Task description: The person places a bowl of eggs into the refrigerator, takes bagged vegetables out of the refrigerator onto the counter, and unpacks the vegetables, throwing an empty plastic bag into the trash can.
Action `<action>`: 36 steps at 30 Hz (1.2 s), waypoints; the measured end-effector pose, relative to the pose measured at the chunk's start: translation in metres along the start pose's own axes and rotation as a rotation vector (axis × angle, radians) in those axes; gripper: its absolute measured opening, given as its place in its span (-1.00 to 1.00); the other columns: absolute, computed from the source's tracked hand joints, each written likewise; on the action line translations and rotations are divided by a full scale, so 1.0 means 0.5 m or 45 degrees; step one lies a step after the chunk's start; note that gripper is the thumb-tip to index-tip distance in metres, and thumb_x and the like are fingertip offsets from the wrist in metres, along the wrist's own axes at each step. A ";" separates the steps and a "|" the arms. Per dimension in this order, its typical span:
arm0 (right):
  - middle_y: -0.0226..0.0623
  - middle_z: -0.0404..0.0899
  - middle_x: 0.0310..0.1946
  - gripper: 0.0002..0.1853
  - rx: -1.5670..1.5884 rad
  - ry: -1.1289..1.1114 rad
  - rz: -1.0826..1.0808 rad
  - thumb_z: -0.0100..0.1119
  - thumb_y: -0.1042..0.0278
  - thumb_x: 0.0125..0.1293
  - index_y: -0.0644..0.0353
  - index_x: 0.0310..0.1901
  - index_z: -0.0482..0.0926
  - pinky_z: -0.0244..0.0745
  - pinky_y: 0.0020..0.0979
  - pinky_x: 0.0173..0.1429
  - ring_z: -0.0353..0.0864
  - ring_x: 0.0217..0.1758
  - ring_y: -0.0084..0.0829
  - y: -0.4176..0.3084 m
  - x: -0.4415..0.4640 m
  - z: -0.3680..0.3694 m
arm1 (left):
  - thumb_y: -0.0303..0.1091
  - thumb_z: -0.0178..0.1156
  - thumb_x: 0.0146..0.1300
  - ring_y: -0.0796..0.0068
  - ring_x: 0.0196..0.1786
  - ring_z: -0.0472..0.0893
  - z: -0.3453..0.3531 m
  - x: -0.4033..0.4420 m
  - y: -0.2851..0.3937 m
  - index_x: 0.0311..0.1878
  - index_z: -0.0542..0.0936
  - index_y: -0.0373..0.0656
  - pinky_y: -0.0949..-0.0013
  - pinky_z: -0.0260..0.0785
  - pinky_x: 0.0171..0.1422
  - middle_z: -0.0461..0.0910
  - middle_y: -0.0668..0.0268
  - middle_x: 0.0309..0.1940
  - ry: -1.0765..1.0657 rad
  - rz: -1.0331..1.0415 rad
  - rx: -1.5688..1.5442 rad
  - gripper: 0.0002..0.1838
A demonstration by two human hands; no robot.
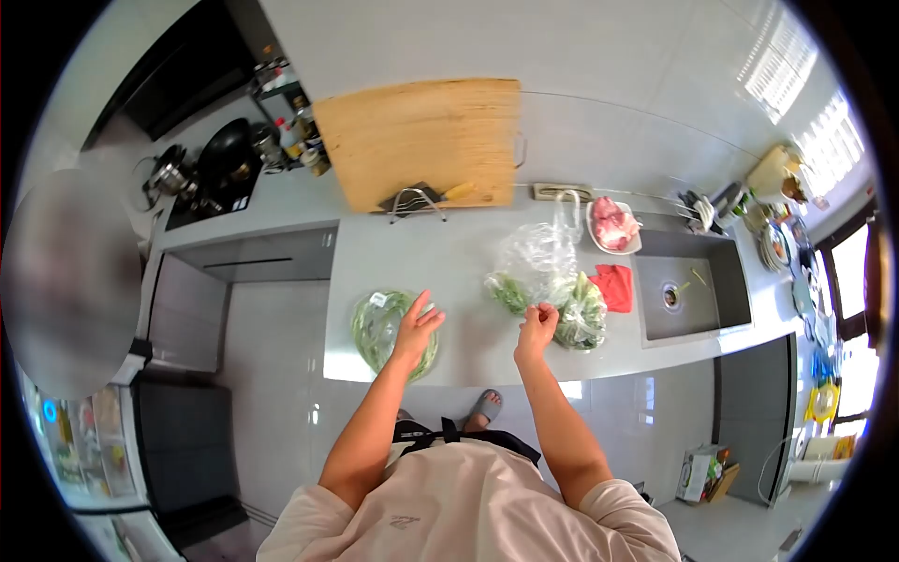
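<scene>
My left hand (417, 330) is open, fingers stretched, above the right side of a clear bag of long green vegetables (370, 332) with a small white label. Whether it touches the bag I cannot tell. My right hand (536, 330) has its fingers curled together in front of the plastic bags; what they hold, if anything, is too small to make out. Just beyond it lie a crumpled clear plastic bag (538, 258) and a bunch of leafy greens (508, 293). To its right sits a bagged green vegetable (582, 318).
Raw meat (613, 223) fills a white tray behind a red cloth (612, 287). The sink (688, 318) is at right. A large wooden board (421, 140) leans on the wall behind a knife rack (412, 201). The hob with a black wok (225, 150) is far left.
</scene>
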State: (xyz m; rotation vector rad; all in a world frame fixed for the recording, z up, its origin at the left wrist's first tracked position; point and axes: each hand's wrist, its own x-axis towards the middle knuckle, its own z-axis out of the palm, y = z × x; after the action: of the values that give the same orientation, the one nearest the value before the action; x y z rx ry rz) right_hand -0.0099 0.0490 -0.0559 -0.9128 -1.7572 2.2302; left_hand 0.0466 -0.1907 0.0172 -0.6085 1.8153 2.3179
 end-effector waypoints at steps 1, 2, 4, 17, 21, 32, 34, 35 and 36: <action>-0.48 0.50 -0.16 -0.75 -0.018 -0.032 0.005 0.19 0.35 0.43 0.06 0.07 0.43 0.44 -0.41 -0.17 0.49 -0.17 -0.58 0.000 -0.016 0.016 | -0.46 0.27 0.44 0.22 0.58 0.33 -0.019 -0.011 0.001 0.66 0.19 -0.09 0.25 0.24 0.60 0.09 0.16 0.67 0.026 0.013 -0.022 -0.22; -0.47 0.51 -0.17 -0.77 -0.035 -0.069 0.003 0.18 0.37 0.43 0.06 0.06 0.43 0.44 -0.42 -0.19 0.50 -0.19 -0.58 -0.004 -0.031 0.038 | -0.46 0.27 0.44 0.23 0.58 0.33 -0.038 -0.021 0.006 0.65 0.19 -0.11 0.25 0.24 0.60 0.10 0.16 0.67 0.054 0.035 -0.024 -0.23; -0.46 0.51 -0.19 -0.78 -0.062 -0.178 -0.013 0.16 0.40 0.43 0.08 0.06 0.44 0.44 -0.43 -0.22 0.51 -0.20 -0.58 -0.002 -0.062 0.076 | -0.46 0.26 0.44 0.23 0.58 0.33 -0.084 -0.042 0.014 0.65 0.19 -0.14 0.25 0.23 0.60 0.12 0.17 0.66 0.115 0.091 -0.041 -0.24; -0.45 0.54 -0.22 -0.80 -0.223 -0.840 -0.056 0.13 0.43 0.50 0.08 0.10 0.46 0.42 -0.50 -0.30 0.57 -0.27 -0.55 0.142 -0.515 0.377 | -0.33 0.36 0.38 0.33 0.54 0.38 -0.577 -0.374 -0.013 0.63 0.27 0.00 0.20 0.20 0.58 0.40 0.23 0.50 0.625 0.360 -0.324 -0.21; -0.46 0.54 -0.21 -0.82 -0.177 -1.033 -0.028 0.14 0.41 0.52 0.08 0.08 0.46 0.38 -0.52 -0.35 0.54 -0.30 -0.57 0.221 -0.692 0.454 | -0.30 0.38 0.37 0.33 0.54 0.39 -0.742 -0.503 -0.022 0.63 0.28 -0.01 0.19 0.24 0.56 0.39 0.24 0.51 0.802 0.402 -0.314 -0.20; -0.47 0.54 -0.28 -0.84 -0.402 -1.607 0.076 0.14 0.52 0.45 0.12 0.01 0.51 0.43 -0.56 -0.35 0.55 -0.34 -0.59 0.466 -1.155 0.655 | -0.33 0.36 0.38 0.23 0.56 0.38 -1.092 -0.841 -0.072 0.62 0.27 -0.09 0.19 0.30 0.53 0.29 0.21 0.59 1.311 0.486 -0.483 -0.22; -0.47 0.54 -0.28 -0.84 -0.463 -1.683 0.132 0.15 0.52 0.45 0.12 0.00 0.51 0.44 -0.55 -0.35 0.56 -0.33 -0.59 0.515 -1.232 0.695 | -0.34 0.36 0.39 0.21 0.56 0.38 -1.148 -0.878 -0.101 0.62 0.27 -0.11 0.20 0.30 0.52 0.29 0.20 0.59 1.412 0.496 -0.507 -0.22; -0.47 0.54 -0.28 -0.85 -0.493 -1.721 0.164 0.15 0.52 0.44 0.11 0.00 0.51 0.44 -0.54 -0.35 0.56 -0.33 -0.58 0.540 -1.270 0.715 | -0.34 0.36 0.39 0.21 0.56 0.38 -1.180 -0.895 -0.112 0.62 0.26 -0.11 0.20 0.31 0.52 0.30 0.20 0.59 1.463 0.485 -0.508 -0.22; -0.47 0.55 -0.28 -0.85 -0.513 -1.761 0.212 0.16 0.52 0.44 0.11 -0.02 0.52 0.44 -0.53 -0.36 0.58 -0.32 -0.57 0.573 -1.301 0.739 | -0.34 0.36 0.39 0.21 0.56 0.38 -1.210 -0.910 -0.122 0.62 0.26 -0.11 0.20 0.31 0.52 0.30 0.19 0.58 1.516 0.473 -0.509 -0.22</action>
State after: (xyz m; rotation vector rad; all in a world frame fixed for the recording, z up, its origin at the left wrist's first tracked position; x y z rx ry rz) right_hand 0.3776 -0.6521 -0.0396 0.8160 -2.6814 2.8810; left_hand 0.6203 -0.6881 0.0241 -2.2573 1.8580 2.8401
